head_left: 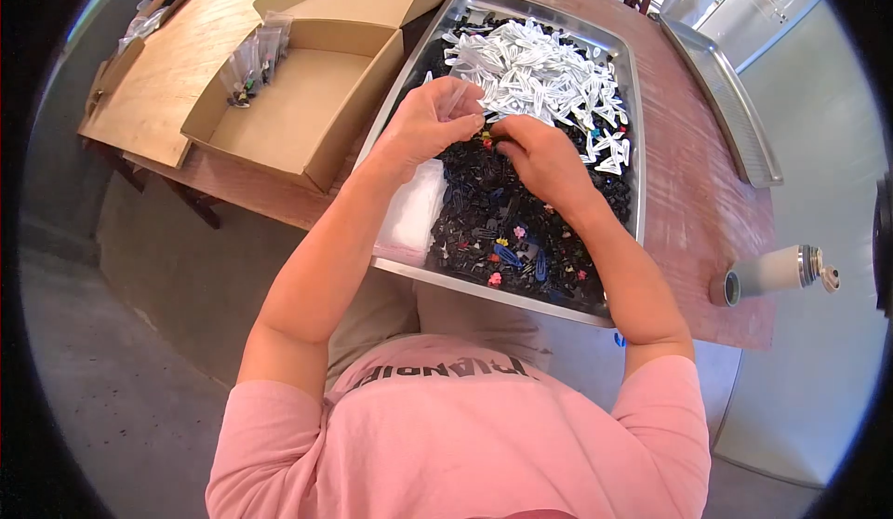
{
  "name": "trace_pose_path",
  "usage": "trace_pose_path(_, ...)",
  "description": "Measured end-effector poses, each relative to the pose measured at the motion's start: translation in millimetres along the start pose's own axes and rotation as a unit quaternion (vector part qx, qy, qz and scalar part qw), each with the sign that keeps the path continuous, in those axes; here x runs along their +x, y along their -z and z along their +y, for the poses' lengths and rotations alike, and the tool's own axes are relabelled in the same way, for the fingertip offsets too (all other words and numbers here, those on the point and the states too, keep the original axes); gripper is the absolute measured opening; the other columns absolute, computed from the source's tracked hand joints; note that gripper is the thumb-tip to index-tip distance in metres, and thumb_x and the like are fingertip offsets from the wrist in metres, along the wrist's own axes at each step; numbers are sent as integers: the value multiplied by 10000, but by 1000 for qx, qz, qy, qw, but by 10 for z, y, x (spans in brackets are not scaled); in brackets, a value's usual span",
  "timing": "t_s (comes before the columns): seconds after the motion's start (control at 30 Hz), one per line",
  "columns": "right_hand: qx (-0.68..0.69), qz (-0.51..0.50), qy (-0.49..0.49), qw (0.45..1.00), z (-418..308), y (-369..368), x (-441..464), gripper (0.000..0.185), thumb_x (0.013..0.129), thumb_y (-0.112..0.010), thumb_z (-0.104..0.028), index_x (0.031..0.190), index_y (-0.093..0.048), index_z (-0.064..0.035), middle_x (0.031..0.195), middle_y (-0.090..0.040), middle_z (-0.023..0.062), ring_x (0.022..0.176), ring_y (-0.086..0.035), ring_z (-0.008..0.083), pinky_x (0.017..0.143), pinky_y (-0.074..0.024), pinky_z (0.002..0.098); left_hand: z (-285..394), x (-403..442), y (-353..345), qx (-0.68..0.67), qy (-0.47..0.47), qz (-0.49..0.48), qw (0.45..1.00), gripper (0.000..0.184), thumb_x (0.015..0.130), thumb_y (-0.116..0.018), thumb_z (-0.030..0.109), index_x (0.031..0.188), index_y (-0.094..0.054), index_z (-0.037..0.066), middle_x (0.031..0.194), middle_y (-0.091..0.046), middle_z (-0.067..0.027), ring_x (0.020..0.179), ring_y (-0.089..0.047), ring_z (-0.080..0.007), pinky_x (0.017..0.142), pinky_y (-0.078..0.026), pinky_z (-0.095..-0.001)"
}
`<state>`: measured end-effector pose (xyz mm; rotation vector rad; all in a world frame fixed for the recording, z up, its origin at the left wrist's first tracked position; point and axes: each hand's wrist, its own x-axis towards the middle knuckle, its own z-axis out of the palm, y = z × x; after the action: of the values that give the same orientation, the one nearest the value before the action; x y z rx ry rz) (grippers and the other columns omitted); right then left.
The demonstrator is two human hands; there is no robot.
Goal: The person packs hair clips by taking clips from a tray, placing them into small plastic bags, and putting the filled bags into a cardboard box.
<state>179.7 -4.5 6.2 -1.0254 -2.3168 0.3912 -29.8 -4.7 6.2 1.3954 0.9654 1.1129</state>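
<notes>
My left hand [423, 126] is closed over the steel tray [638, 100], pinching what looks like a small clear plastic bag [453, 100]. Close beside it, my right hand [544, 158] has its fingers curled together; a bit of red and yellow shows by the fingertips, but what they grip is mostly hidden. White snap hair clips [530, 68] lie heaped in the far half of the tray. Black hair clips [474, 189] fill the near half, with several blue, pink and yellow pieces among them. A stack of clear plastic bags [409, 210] rests at the tray's near left corner.
An open cardboard box [307, 73] with several filled bags [256, 59] stands left of the tray. An empty metal tray [721, 96] is at the right edge of the table [684, 212]. A flask [781, 270] sits at the near right. Other people are in the background.
</notes>
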Motion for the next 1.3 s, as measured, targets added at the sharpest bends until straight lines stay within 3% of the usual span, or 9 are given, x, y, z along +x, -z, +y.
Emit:
trace_pose_path(0.13, 31, 27, -3, 999, -9, 113, 14, 191, 863, -657, -53, 1050, -653, -17, 970, -670, 163, 901, -657, 341, 814, -518, 383, 2, 0, 3, 3, 0, -8, 1000, 426, 876, -723, 153, 1235, -573, -20, 1102, -623, -101, 950, -602, -150, 820, -509, -301)
trace_pose_path(0.37, 110, 189, -4, 976, -49, 163, 17, 177, 899, -673, -20, 1074, -652, -7, 926, -669, 82, 823, -662, 148, 752, -528, 272, -16, -3, -8, 18, 2, 0, 1000, 435, 853, -733, 121, 1241, -579, -3, 1110, -627, -110, 978, -610, -159, 849, -508, -300)
trace_pose_path(0.67, 69, 192, 103, 974, -196, 194, 22, 196, 861, -701, -4, 1053, -660, -20, 948, -662, 86, 775, -640, 158, 712, -515, 275, -30, -16, -67, 144, -19, -46, 988, 420, 828, -732, 62, 1220, -595, 1, 1061, -655, -68, 1011, -614, -145, 909, -494, -303)
trace_pose_path(0.83, 79, 201, 57, 975, -184, 162, 17, 196, 849, -701, 3, 1040, -659, -18, 956, -661, 92, 768, -636, 174, 700, -518, 281, -79, -11, -102, 65, -32, -94, 993, 410, 829, -720, 16, 1218, -590, 7, 1064, -656, -55, 1009, -609, -134, 917, -491, -300)
trace_pose_path(1.13, 78, 199, 45, 976, -175, 182, 18, 243, 846, -701, 7, 1084, -661, -22, 986, -665, 96, 784, -650, 174, 685, -525, 280, -89, -14, -81, 63, -40, -125, 989, 434, 790, -751, 36, 1189, -584, 12, 1044, -669, -54, 985, -616, -149, 875, -494, -306)
trace_pose_path(1.23, 94, 195, 28, 976, -203, 199, 14, 253, 851, -700, 6, 1099, -664, -27, 975, -673, 93, 792, -652, 159, 693, -524, 277, -68, -14, -68, 138, -1, -132, 982, 432, 823, -717, 13, 1235, -585, 13, 1087, -652, -49, 1031, -590, -123, 915, -479, -295)
trace_pose_path(1.3, 106, 199, 34, 974, -175, 186, 15, 255, 859, -702, -4, 1110, -667, -34, 952, -679, 78, 787, -646, 142, 680, -511, 265, -81, -22, -85, 66, -27, -117, 991, 379, 790, -748, 77, 1145, -624, 25, 1015, -679, -42, 960, -605, -138, 835, -471, -287)
